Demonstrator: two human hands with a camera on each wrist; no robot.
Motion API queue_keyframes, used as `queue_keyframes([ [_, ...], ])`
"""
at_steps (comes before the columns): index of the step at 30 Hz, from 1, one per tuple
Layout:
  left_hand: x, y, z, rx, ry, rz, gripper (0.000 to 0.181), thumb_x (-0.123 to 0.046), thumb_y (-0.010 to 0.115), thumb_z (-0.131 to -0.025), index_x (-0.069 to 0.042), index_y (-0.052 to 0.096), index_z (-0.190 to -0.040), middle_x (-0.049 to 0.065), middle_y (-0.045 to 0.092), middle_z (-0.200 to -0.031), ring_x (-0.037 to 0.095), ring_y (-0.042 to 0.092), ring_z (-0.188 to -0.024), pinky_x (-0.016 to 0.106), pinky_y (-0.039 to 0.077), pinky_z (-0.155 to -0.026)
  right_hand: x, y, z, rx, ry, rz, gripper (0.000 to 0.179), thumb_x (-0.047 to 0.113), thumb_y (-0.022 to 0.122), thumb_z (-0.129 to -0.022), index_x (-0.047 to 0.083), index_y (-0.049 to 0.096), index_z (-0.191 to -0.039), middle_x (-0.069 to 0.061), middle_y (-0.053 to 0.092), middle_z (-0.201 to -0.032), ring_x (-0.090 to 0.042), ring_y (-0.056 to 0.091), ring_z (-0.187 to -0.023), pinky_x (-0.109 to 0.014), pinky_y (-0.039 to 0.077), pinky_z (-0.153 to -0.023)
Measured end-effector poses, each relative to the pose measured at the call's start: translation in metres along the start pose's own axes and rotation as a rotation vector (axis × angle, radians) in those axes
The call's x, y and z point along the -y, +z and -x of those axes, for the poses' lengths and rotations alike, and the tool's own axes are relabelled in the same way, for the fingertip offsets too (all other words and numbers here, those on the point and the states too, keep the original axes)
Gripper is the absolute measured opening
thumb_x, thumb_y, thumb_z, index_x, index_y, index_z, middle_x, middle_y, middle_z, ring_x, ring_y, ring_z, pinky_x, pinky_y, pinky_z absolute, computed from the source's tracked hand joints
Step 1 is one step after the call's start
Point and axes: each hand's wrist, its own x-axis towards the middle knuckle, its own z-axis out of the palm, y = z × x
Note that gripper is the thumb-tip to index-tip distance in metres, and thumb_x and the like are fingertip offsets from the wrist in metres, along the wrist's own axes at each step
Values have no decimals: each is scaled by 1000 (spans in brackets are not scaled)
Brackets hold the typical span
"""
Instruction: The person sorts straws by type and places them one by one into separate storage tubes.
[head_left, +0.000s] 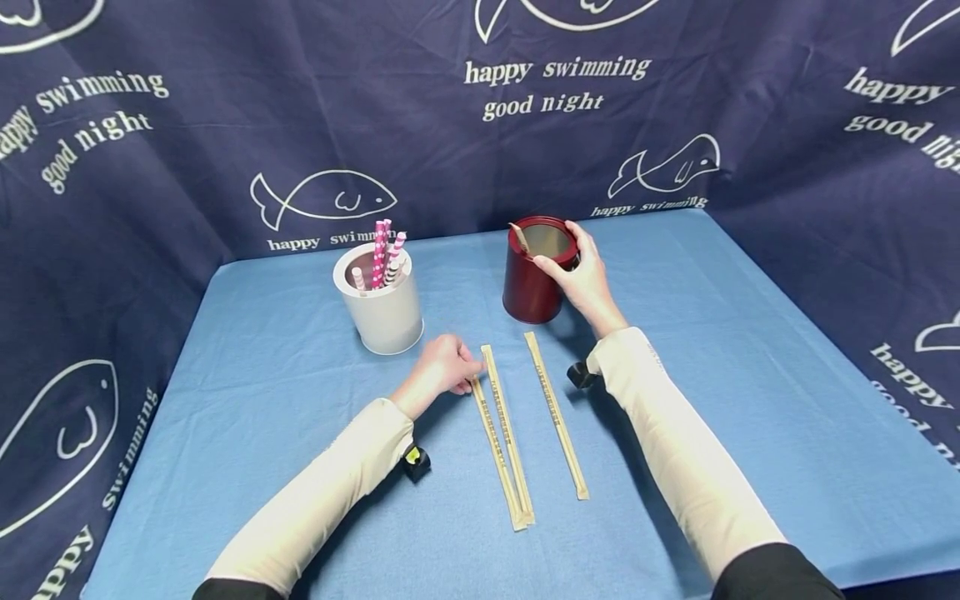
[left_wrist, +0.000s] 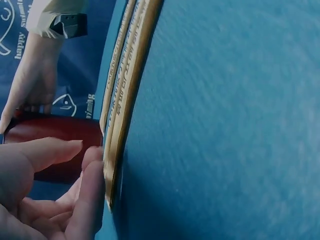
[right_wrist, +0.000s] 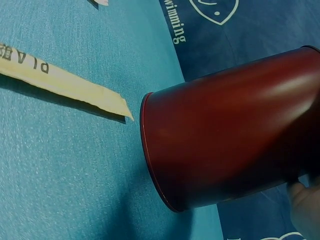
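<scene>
Three paper-wrapped straws lie on the blue cloth: a left one [head_left: 495, 446], a middle one [head_left: 508, 433] beside it, and a right one [head_left: 557, 417] set apart. My left hand [head_left: 447, 364] is at the upper ends of the left pair; in the left wrist view its thumb and index finger [left_wrist: 92, 197] are parted, fingertips right beside the wrappers. With thumb and fingers spread across its rim, my right hand [head_left: 588, 283] grips a dark red can [head_left: 531, 287] standing upright. One wrapped straw [head_left: 519, 237] pokes out over that can's left rim.
A white can [head_left: 386, 321] stands to the left, holding several pink and striped paper straws [head_left: 380, 250]. Behind the table [head_left: 750, 375] hangs a navy curtain [head_left: 450, 167] printed with fish and lettering.
</scene>
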Motion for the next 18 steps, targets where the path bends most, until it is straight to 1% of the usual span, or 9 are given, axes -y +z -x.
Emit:
queue_keyframes([
  [5,1,0,0,79,-27,-80,25,-17,75,-82,-4,62,-64,4,60,-51,9,57,-40,27,55,-48,1,1,1,-1,0,-11,80,34,73,-84,16,33,-150,-8,36,-153,-25,39,-136,-43,35,-114],
  [10,2,0,-1,136,-52,-150,30,-21,75,-83,-2,64,-63,1,57,-45,8,54,-37,25,54,-46,1,1,1,-1,-6,-13,80,34,73,-84,16,33,-150,-8,36,-153,-25,39,-136,-42,35,-114],
  [14,3,2,-2,157,-61,-181,29,-20,75,-83,-4,62,-62,0,56,-42,7,53,-36,24,52,-44,0,1,0,-5,-16,-5,79,33,73,-84,16,33,-150,-8,36,-153,-25,39,-136,-42,34,-115],
  [18,3,4,-3,155,-71,-198,29,-20,75,-83,-6,60,-62,0,55,-42,8,53,-36,24,52,-44,1,1,0,-1,-8,-9,79,35,73,-84,17,33,-150,-8,36,-153,-24,39,-136,-42,34,-115],
])
